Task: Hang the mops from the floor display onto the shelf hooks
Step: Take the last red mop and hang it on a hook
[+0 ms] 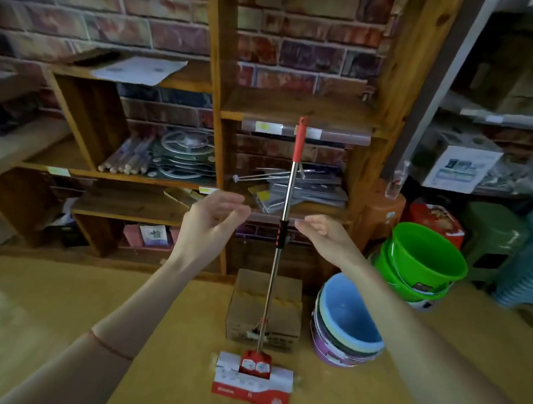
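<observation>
Flanking upright mop (285, 203), left hand (207, 226) and right hand (329, 235) loosely spread, gripping nothing, gaps either side

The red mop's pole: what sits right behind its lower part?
A brown cardboard box stands on the floor behind the mop; the pole hides a strip of its front. What the box holds cannot be seen.

Mop (285, 203) between the hands: steel-silver shaft, red top grip, black collar with red marks level with the right hand (326, 235). Its head, below the hands, sits in a red-and-white printed sleeve. Beyond the fingertips: brick-pattern backing (165, 18) in reds, purples and greys, set in orange-brown wooden shelving (219, 70). Right of the right hand: bright green buckets (426, 259); below them a stack (345, 322) with blue inside, purple outside. Floor (60, 297) under the arms yellow-tan.
</observation>
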A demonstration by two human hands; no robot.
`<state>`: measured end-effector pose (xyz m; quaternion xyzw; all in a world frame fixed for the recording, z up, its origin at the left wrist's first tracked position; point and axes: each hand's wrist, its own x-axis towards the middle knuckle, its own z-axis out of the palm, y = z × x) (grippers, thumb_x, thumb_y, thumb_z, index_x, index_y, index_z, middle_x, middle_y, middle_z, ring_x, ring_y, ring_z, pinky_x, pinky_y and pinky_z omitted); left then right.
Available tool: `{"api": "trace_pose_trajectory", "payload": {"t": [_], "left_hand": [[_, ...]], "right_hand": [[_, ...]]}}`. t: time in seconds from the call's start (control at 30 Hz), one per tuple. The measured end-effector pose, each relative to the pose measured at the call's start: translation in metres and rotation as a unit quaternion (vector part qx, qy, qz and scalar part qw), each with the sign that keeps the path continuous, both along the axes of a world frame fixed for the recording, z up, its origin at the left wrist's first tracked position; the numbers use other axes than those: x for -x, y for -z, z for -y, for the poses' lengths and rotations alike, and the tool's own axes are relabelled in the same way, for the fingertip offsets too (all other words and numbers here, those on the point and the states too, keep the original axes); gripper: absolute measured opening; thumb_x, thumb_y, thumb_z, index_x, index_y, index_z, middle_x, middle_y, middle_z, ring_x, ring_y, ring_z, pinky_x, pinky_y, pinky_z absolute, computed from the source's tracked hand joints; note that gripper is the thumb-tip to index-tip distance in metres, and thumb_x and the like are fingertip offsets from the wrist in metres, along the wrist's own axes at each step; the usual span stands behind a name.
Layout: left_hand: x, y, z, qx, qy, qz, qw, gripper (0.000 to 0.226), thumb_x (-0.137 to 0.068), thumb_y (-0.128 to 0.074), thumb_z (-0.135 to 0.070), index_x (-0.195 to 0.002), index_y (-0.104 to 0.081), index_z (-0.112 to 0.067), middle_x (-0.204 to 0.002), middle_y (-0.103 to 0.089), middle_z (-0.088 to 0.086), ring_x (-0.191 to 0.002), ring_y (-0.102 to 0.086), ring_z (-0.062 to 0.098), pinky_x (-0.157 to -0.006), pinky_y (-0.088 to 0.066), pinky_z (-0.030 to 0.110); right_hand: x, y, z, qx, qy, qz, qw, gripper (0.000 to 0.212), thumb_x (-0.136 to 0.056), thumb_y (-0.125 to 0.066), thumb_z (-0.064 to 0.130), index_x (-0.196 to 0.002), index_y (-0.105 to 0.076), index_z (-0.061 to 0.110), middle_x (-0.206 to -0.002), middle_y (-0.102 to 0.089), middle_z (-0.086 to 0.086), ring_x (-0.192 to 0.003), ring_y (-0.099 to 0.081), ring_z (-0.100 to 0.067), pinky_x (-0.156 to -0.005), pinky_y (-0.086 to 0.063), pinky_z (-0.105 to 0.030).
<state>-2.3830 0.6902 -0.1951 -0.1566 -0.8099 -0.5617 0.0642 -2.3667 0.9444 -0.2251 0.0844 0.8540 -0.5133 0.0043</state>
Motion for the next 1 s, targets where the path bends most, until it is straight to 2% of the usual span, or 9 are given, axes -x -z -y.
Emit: {"api": "trace_pose_trajectory", "payload": {"t": [0.07, 0.27, 0.33, 0.43, 0.47, 0.53, 0.73, 0.9, 1.0], "left_hand": [[0.042, 0.000, -0.017, 0.003, -0.009, 0.001, 1.000, 0.042, -0.090, -0.064, -0.048, -0.121, -0.073, -0.022, -0.109, -0.079, -0.006, -0.102, -0.072, 0.004, -0.083, -0.056, 0.025], [0.156, 0.008, -0.066, 0.017, -0.029, 0.011, 0.999, 0.035, -0.094, -0.067, -0.040, -0.119, -0.074, -0.017, -0.107, -0.079, -0.007, -0.096, -0.071, -0.005, -0.070, -0.049, 0.006], [0.181, 0.017, -0.077, 0.017, -0.035, 0.019, 0.999, 0.039, -0.092, -0.065, -0.043, -0.120, -0.073, -0.017, -0.106, -0.078, -0.009, -0.096, -0.070, -0.007, -0.070, -0.049, 0.006], [0.211, 0.034, -0.088, 0.024, -0.039, 0.034, 0.998, 0.038, -0.093, -0.064, -0.043, -0.121, -0.073, -0.017, -0.108, -0.075, -0.013, -0.098, -0.067, -0.010, -0.072, -0.049, 0.006], [0.219, 0.040, -0.090, 0.024, -0.042, 0.040, 0.998, 0.039, -0.093, -0.064, -0.043, -0.120, -0.073, -0.018, -0.108, -0.075, -0.014, -0.098, -0.068, -0.010, -0.073, -0.050, 0.006], [0.232, 0.048, -0.094, 0.025, -0.046, 0.049, 0.997, 0.040, -0.092, -0.064, -0.044, -0.120, -0.073, -0.018, -0.110, -0.076, -0.013, -0.100, -0.068, -0.008, -0.075, -0.051, 0.008], [0.258, 0.067, -0.092, 0.038, -0.049, 0.072, 0.995, 0.036, -0.093, -0.066, -0.040, -0.120, -0.073, -0.018, -0.110, -0.077, -0.014, -0.103, -0.069, -0.003, -0.076, -0.054, 0.012], [0.261, 0.071, -0.091, 0.044, -0.047, 0.079, 0.995, 0.040, -0.091, -0.065, -0.043, -0.120, -0.073, -0.017, -0.110, -0.078, -0.010, -0.103, -0.071, 0.001, -0.078, -0.054, 0.013], [0.257, 0.068, -0.091, 0.048, -0.046, 0.079, 0.995, 0.042, -0.091, -0.064, -0.044, -0.121, -0.073, -0.017, -0.110, -0.078, -0.010, -0.104, -0.071, 0.002, -0.079, -0.055, 0.015]], "right_hand": [[0.056, 0.013, -0.011, 0.009, 0.007, 0.011, 1.000, 0.068, -0.097, -0.061, 0.053, -0.149, -0.049, 0.011, -0.148, -0.057, -0.007, -0.117, -0.053, -0.011, -0.092, -0.041, -0.023], [0.201, 0.047, -0.043, 0.036, 0.032, 0.060, 0.997, 0.072, -0.097, -0.065, 0.046, -0.152, -0.042, 0.006, -0.152, -0.052, -0.009, -0.136, -0.051, -0.024, -0.110, -0.041, -0.035], [0.239, 0.061, -0.050, 0.035, 0.044, 0.069, 0.996, 0.068, -0.098, -0.065, 0.044, -0.149, -0.043, 0.005, -0.139, -0.056, -0.008, -0.123, -0.054, -0.021, -0.102, -0.041, -0.034], [0.286, 0.088, -0.057, 0.033, 0.070, 0.070, 0.995, 0.078, -0.094, -0.067, 0.046, -0.155, -0.036, 0.009, -0.153, -0.047, -0.009, -0.138, -0.048, -0.026, -0.105, -0.041, -0.039], [0.298, 0.096, -0.059, 0.037, 0.075, 0.067, 0.994, 0.074, -0.094, -0.068, 0.042, -0.152, -0.038, 0.009, -0.147, -0.049, -0.009, -0.138, -0.048, -0.027, -0.102, -0.043, -0.038], [0.322, 0.110, -0.061, 0.049, 0.090, 0.062, 0.993, 0.062, -0.093, -0.071, 0.035, -0.142, -0.043, 0.010, -0.127, -0.052, -0.005, -0.124, -0.055, -0.025, -0.089, -0.043, -0.034], [0.365, 0.134, -0.068, 0.073, 0.137, 0.030, 0.987, 0.047, -0.093, -0.070, 0.017, -0.130, -0.043, 0.007, -0.090, -0.047, 0.008, -0.087, -0.057, -0.016, -0.078, -0.049, -0.029], [0.370, 0.140, -0.069, 0.115, 0.132, 0.018, 0.984, 0.009, -0.097, -0.065, 0.016, -0.095, -0.058, 0.010, -0.077, -0.062, -0.003, -0.070, -0.065, -0.013, -0.068, -0.052, -0.024], [0.359, 0.132, -0.066, 0.169, 0.125, 0.046, 0.977, 0.016, -0.097, -0.066, 0.017, -0.083, -0.062, 0.010, -0.064, -0.063, -0.003, -0.059, -0.066, -0.014, -0.065, -0.058, -0.028]]}}
